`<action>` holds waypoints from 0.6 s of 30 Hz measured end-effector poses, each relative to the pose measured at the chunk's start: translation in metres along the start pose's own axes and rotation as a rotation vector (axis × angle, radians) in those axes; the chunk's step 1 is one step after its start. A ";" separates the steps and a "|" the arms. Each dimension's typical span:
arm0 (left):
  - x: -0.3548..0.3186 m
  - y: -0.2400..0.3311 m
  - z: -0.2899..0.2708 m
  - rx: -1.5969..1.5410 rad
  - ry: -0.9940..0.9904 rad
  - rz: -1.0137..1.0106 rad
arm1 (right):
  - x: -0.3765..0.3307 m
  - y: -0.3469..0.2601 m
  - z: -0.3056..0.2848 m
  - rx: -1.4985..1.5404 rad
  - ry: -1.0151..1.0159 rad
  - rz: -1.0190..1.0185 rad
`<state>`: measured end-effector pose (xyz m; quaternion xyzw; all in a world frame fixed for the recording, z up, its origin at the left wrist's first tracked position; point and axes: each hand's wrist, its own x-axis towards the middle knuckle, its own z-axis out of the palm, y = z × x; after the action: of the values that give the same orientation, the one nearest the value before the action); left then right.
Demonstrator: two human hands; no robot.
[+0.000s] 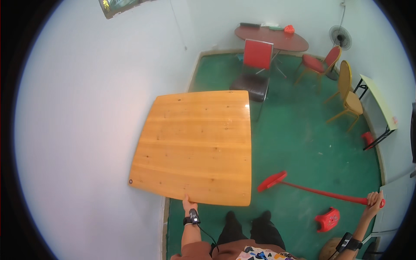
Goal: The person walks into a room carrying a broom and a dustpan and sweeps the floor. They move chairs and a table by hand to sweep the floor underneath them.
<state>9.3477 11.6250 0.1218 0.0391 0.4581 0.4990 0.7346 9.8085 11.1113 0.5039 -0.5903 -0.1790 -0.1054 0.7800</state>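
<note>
My left hand (188, 206) is at the near edge of a square wooden tabletop (195, 143), thumb up against the edge and the other fingers mostly hidden beneath it. Knots mark the glossy orange-brown wood, and a small dark round spot shows at its near left corner. Out to the right, my right hand (375, 200) is closed round the end of a red long-handled tool (320, 192). Its broad, flattish red head (272, 181) points left, close to the tabletop's right edge. Whether that head touches the floor I cannot tell.
A red plastic stool (328, 219) stands right of my feet. Beyond the tabletop is a dark-seated chair (249, 84), with an oval table (277, 39) behind it. Two more chairs, a fan (340, 38) and a narrow table (379, 102) line the right. A white wall (86, 130) borders the left.
</note>
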 end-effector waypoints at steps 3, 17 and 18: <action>-0.015 0.014 -0.010 0.006 0.035 0.019 | 0.031 0.013 0.008 0.024 0.036 0.023; -0.148 -0.118 0.256 0.914 -0.200 0.693 | 0.136 0.007 0.018 0.209 -0.106 -0.044; -0.170 -0.159 0.297 1.069 -0.459 0.787 | 0.141 0.004 0.032 0.196 -0.103 -0.035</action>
<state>9.6565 11.5337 0.3192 0.6622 0.4257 0.4133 0.4577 9.9340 11.1501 0.5649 -0.5127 -0.2384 -0.0704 0.8218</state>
